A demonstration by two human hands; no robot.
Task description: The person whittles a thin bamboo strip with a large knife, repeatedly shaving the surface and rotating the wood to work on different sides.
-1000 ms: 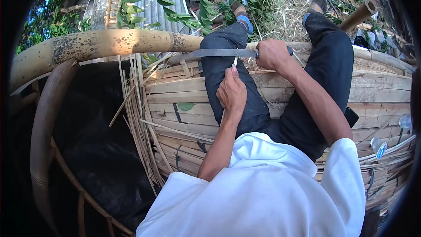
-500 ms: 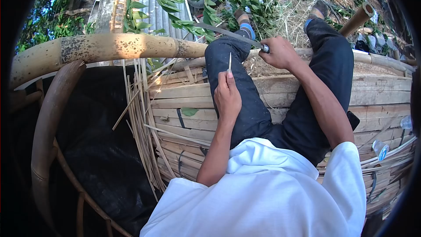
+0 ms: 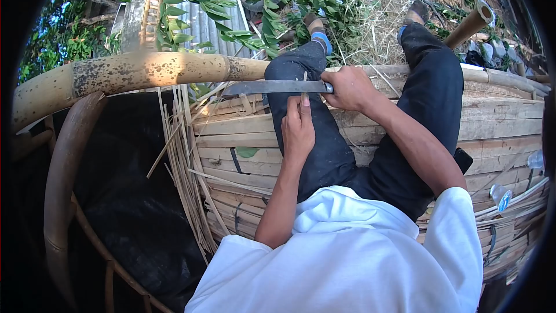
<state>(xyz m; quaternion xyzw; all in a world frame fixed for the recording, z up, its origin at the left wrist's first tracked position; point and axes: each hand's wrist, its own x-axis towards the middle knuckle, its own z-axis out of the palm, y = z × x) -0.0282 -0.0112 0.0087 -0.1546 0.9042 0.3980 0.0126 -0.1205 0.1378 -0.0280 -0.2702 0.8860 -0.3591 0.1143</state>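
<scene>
My right hand (image 3: 349,88) grips the handle of a long machete (image 3: 266,87), whose blade lies level and points left. The blade crosses a thin bamboo strip (image 3: 305,75), whose tip shows just above the blade. Below it, my left hand (image 3: 298,127) is closed around the strip's lower part, thumb up along it. Both hands are over my left thigh, in dark trousers (image 3: 321,156).
I sit on a bamboo slat platform (image 3: 237,139). A bundle of thin bamboo strips (image 3: 188,179) lies at left beside black sheeting (image 3: 127,197). A thick bamboo pole (image 3: 174,68) runs along the far left edge. Plastic cups (image 3: 501,197) and a dark phone-like object (image 3: 462,159) sit at right.
The machete has come down and toward me, from a tilt above the strip to lying level across it. My right hand moved slightly left and down; the left hand stays nearly in place.
</scene>
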